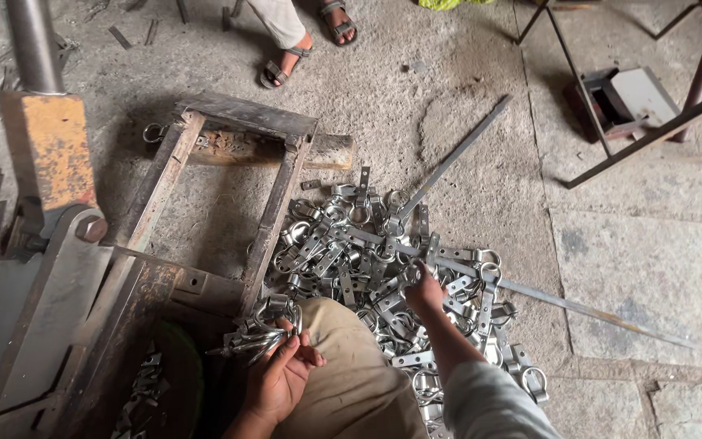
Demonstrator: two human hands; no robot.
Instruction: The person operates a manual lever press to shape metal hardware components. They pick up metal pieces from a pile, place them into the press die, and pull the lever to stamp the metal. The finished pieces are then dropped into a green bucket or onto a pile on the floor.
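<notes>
A heap of shiny metal strap-and-ring fittings [367,244] lies on the concrete floor in front of my knee [343,358]. My left hand [282,378] is shut on a bundle of these fittings [257,337], held near the rusty frame. My right hand [424,294] reaches into the heap and its fingers close on one fitting there. A long flat metal strip [578,307] lies across the heap under that hand and runs off to the right.
A rusty steel frame [274,211] and a press with an orange lever [46,146] stand to the left. Another flat strip [457,153] lies behind the heap. Another person's sandalled feet [306,41] are at the top. A metal stand [652,134] and a small box [623,97] are top right.
</notes>
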